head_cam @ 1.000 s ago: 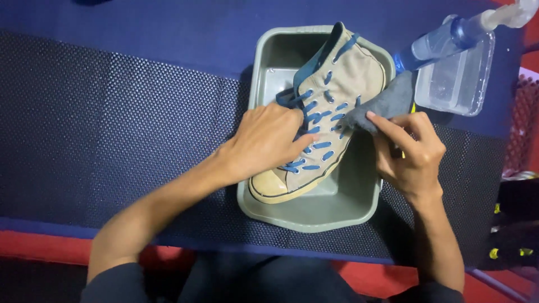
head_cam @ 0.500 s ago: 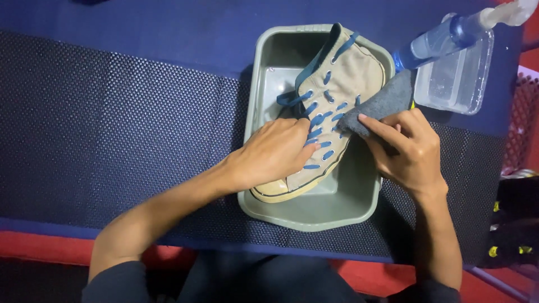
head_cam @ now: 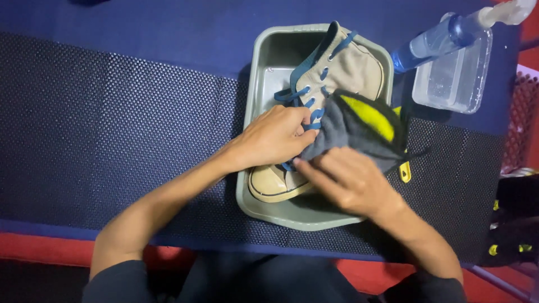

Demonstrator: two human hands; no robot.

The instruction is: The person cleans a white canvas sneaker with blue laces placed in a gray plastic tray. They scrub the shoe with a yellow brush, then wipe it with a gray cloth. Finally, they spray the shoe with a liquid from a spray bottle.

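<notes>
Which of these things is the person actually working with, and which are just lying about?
In use:
left hand, resting on the shoe
right hand, pressing the cloth
beige shoe with blue laces
grey and yellow cloth
grey basin holding the shoe

Lying about:
blue spray bottle
clear plastic tub
dark mat

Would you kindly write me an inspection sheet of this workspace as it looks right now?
Surface: blue table with a dark dotted mat.
Job's things: beige shoe with blue laces lies in a grey basin; a grey and yellow cloth lies over the shoe.
Clutter: spray bottle lying over a clear tub; a small yellow item by the basin.
Grippers: left hand holds the shoe at the laces; right hand presses the cloth.
Cables: nothing seen.
Surroundings: red floor; red mesh at the right edge.
</notes>
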